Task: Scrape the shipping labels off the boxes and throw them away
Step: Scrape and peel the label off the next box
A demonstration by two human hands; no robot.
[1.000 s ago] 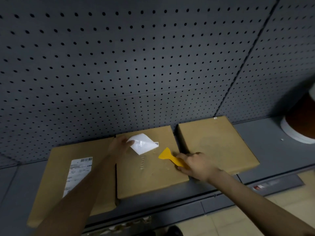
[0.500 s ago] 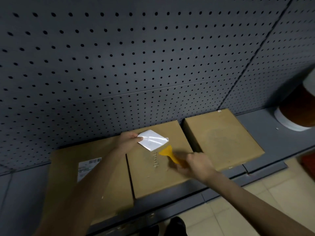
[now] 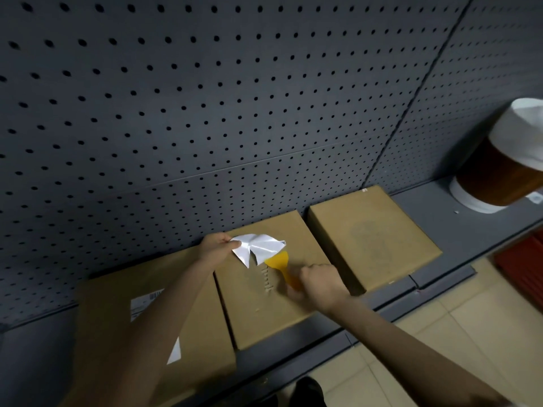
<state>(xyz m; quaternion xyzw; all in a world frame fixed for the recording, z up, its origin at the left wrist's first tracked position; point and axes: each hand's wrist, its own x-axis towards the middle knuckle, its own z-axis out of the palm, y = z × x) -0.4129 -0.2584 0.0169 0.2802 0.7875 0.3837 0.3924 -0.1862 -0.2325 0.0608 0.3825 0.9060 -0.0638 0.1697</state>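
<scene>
left hand (image 3: 216, 245) pinching peeled white shipping label (image 3: 257, 247) above middle cardboard box (image 3: 273, 292); right hand (image 3: 320, 284) gripping yellow scraper (image 3: 282, 267), blade under label edge; labelled box (image 3: 147, 333) left.

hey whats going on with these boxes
A person is stripping shipping labels. The left hand pinches a white label mostly peeled up from the middle box, while the right hand works a yellow scraper under it. The left box still has its label; the right box is bare.
</scene>
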